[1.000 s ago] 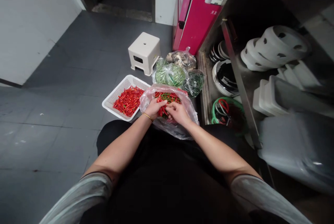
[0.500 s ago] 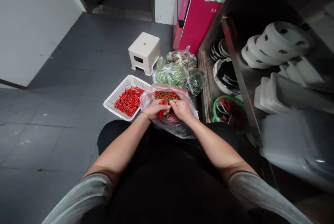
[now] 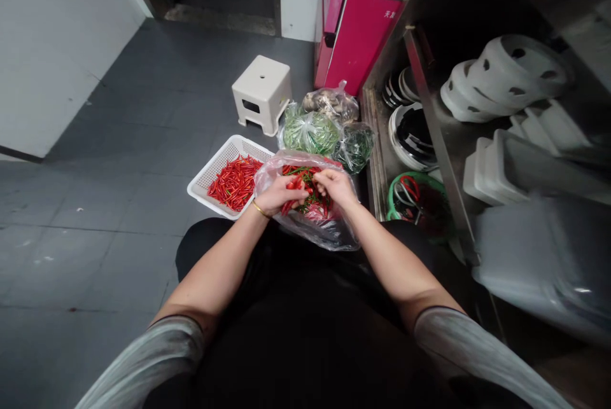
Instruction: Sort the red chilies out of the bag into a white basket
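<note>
A clear plastic bag point(image 3: 329, 235) lies open in front of me, with red chilies and green stems point(image 3: 326, 207) inside. Over its left part, my left hand point(image 3: 279, 195) is closed around several red chilies. My right hand point(image 3: 335, 185) is over the right part of the bag, fingers pinched; what they hold, if anything, is too small to make out. Left of the bag, a white perforated basket point(image 3: 199, 185) holds many loose red chilies point(image 3: 233, 182).
Beyond the bag lie tied bags of green vegetables point(image 3: 311, 133), dark greens point(image 3: 356, 147) and mushrooms point(image 3: 331, 104). A white stool point(image 3: 262, 88) stands behind the basket. At right, a metal shelf point(image 3: 442, 142) bears containers; a green basket point(image 3: 392, 196) sits low beside it.
My hands have moved apart over the bag, the left one shifting left with its chilies and the right one slightly up. The view has shifted slightly.
</note>
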A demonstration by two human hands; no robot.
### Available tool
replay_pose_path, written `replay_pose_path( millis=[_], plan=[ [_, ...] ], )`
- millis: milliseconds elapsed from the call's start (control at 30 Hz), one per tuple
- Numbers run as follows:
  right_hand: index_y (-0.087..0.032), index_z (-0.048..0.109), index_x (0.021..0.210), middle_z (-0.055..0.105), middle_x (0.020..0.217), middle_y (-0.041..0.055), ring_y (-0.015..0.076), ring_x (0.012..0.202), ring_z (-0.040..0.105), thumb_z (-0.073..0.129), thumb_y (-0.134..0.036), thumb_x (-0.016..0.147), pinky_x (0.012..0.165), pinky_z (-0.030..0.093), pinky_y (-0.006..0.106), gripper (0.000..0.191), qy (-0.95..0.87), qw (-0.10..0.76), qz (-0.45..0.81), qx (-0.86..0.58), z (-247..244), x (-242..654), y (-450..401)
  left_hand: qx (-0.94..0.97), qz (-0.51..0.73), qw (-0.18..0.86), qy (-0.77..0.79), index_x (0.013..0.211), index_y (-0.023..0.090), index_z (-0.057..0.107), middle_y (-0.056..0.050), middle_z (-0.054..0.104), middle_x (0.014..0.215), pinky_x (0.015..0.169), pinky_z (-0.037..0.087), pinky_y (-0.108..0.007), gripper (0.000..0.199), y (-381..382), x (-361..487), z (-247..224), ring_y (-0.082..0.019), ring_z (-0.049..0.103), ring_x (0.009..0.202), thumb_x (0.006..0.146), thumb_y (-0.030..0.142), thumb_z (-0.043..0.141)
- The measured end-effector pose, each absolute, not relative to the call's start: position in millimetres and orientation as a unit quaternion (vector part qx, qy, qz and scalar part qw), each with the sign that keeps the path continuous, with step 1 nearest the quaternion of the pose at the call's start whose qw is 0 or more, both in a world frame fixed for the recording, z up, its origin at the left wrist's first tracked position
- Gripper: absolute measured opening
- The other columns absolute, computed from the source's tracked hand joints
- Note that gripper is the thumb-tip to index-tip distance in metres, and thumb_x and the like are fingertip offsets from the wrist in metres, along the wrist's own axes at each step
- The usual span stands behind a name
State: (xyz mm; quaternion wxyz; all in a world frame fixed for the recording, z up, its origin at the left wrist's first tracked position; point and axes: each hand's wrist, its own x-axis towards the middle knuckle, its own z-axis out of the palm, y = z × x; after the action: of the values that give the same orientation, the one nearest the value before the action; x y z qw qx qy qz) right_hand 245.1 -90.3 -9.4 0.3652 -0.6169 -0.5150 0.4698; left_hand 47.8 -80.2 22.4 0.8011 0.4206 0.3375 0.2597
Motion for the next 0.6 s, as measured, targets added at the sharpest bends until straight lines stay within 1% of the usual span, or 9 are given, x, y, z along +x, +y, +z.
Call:
replay_pose_path(
  millis=[67, 100, 167, 233, 300, 367, 433, 500, 600],
  plan=[
    [-0.018, 0.06, 0.071, 0.059, 0.058, -0.0012, 0.0126, 0.05, 0.053, 0.055, -0.051, 0.084, 0.054, 0.045, 0.025, 0.035, -0.543, 0.303, 0.423, -0.659, -7, 252, -88, 0.38, 0.334, 0.807, 0.305, 0.073, 0.016, 0.049, 0.003, 0.057, 0.054, 0.04, 0.032, -0.017, 0.036, -73, 37, 30, -0.005, 0.045, 0.041, 0.062, 0.029, 0.081],
    [-0.018, 0.062, 0.075, 0.063, 0.067, 0.0008, 0.0138, 0.059, 0.058, 0.057, -0.047, 0.084, 0.06, 0.047, 0.026, 0.03, -0.588, 0.249, 0.385, -0.666, -5, 252, -88, 0.359, 0.372, 0.8, 0.304, 0.076, 0.016, 0.051, 0.004, 0.056, 0.055, 0.04, 0.033, -0.017, 0.035, -70, 32, 33, -0.005, 0.046, 0.042, 0.062, 0.029, 0.08],
    [-0.019, 0.066, 0.093, 0.067, 0.094, 0.0055, 0.0171, 0.083, 0.063, 0.062, -0.039, 0.084, 0.075, 0.048, 0.028, 0.022, -0.686, 0.124, 0.291, -0.655, 0, 243, -88, 0.326, 0.416, 0.786, 0.32, 0.085, 0.014, 0.056, 0.004, 0.057, 0.057, 0.044, 0.037, -0.017, 0.036, -65, 26, 37, -0.005, 0.049, 0.045, 0.061, 0.025, 0.081],
    [-0.022, 0.062, 0.115, 0.061, 0.116, 0.0092, 0.0199, 0.098, 0.062, 0.059, -0.037, 0.088, 0.083, 0.047, 0.03, 0.032, -0.733, 0.024, 0.213, -0.646, 3, 225, -87, 0.309, 0.414, 0.788, 0.335, 0.094, 0.013, 0.06, 0.004, 0.057, 0.06, 0.048, 0.041, -0.018, 0.042, -63, 24, 36, -0.006, 0.053, 0.049, 0.059, 0.021, 0.081],
    [-0.021, 0.059, 0.122, 0.058, 0.121, 0.0126, 0.022, 0.099, 0.063, 0.051, -0.038, 0.093, 0.082, 0.048, 0.032, 0.034, -0.735, -0.041, 0.177, -0.654, 3, 206, -82, 0.302, 0.393, 0.797, 0.345, 0.095, 0.012, 0.062, 0.004, 0.056, 0.059, 0.05, 0.043, -0.02, 0.043, -63, 26, 31, -0.007, 0.053, 0.05, 0.057, 0.021, 0.082],
    [-0.017, 0.063, 0.113, 0.062, 0.115, 0.0145, 0.0233, 0.098, 0.064, 0.049, -0.032, 0.094, 0.081, 0.048, 0.032, 0.028, -0.735, -0.073, 0.169, -0.652, 1, 196, -73, 0.307, 0.372, 0.796, 0.365, 0.089, 0.012, 0.063, 0.004, 0.053, 0.056, 0.048, 0.041, -0.021, 0.038, -63, 29, 23, -0.007, 0.05, 0.048, 0.057, 0.022, 0.081],
    [-0.016, 0.066, 0.098, 0.067, 0.103, 0.0129, 0.0224, 0.093, 0.064, 0.052, -0.026, 0.091, 0.079, 0.048, 0.03, 0.018, -0.741, -0.051, 0.182, -0.644, 1, 199, -65, 0.332, 0.371, 0.767, 0.404, 0.081, 0.013, 0.061, 0.005, 0.052, 0.054, 0.046, 0.038, -0.021, 0.031, -64, 32, 13, -0.006, 0.046, 0.045, 0.058, 0.023, 0.08],
    [-0.017, 0.063, 0.083, 0.069, 0.085, 0.0076, 0.0189, 0.081, 0.065, 0.057, -0.025, 0.088, 0.073, 0.047, 0.027, 0.012, -0.734, 0.031, 0.226, -0.64, 3, 211, -61, 0.371, 0.379, 0.723, 0.443, 0.077, 0.014, 0.059, 0.005, 0.054, 0.057, 0.047, 0.037, -0.021, 0.03, -64, 37, 5, -0.006, 0.045, 0.045, 0.058, 0.023, 0.08],
    [-0.018, 0.054, 0.073, 0.062, 0.062, -0.0007, 0.0133, 0.057, 0.059, 0.059, -0.032, 0.086, 0.058, 0.044, 0.023, 0.019, -0.674, 0.171, 0.359, -0.622, 12, 226, -64, 0.432, 0.365, 0.693, 0.447, 0.083, 0.014, 0.06, 0.003, 0.061, 0.07, 0.059, 0.044, -0.022, 0.035, -65, 47, -2, -0.008, 0.054, 0.058, 0.055, 0.02, 0.08]
  ],
)
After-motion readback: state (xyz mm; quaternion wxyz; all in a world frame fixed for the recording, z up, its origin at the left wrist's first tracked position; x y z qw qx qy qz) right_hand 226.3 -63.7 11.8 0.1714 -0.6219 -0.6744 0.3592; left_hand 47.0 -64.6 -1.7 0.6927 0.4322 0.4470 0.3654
